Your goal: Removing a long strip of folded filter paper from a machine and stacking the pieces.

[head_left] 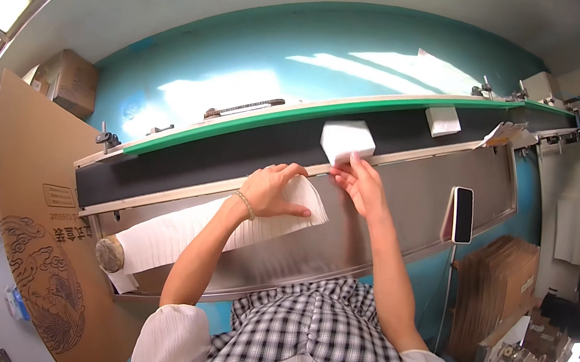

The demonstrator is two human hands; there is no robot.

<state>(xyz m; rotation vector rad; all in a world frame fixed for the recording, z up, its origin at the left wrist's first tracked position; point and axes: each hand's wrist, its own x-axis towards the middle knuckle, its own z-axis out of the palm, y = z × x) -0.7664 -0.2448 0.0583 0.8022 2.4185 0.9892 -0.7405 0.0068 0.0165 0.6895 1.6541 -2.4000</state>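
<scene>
My left hand (272, 189) rests flat on the right end of a long row of stacked white flat sheets (173, 234) that lies on the grey metal shelf (410, 193) below the belt. My right hand (362, 185) reaches up to the belt's near edge, its fingertips touching the lower corner of a white block-shaped pack (347, 138) riding on the black conveyor belt (233, 152). A second white pack (443, 120) sits farther right on the belt.
A green rail (317, 113) borders the belt's far side. A phone (462, 215) stands on a holder at the shelf's right. Flat brown cardboard (31, 214) leans at left, folded cartons (499, 281) are stacked at right, and machinery (550, 90) sits at the belt's far end.
</scene>
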